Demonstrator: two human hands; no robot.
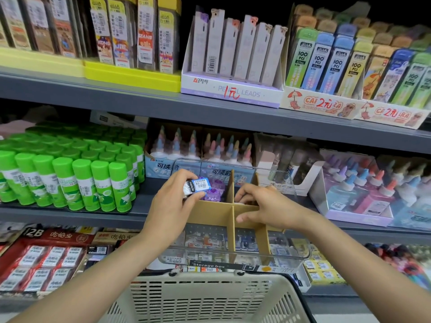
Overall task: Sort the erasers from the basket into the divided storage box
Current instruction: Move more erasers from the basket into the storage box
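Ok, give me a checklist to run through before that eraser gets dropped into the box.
1. Left hand grips the eraser: ok.
2. Eraser is over the rear left compartment: ok.
3. That compartment has room beside the purple erasers: cannot tell.
4. Right hand steadies the cardboard divider: ok.
5. Storage box sits level on the shelf: cannot tell.
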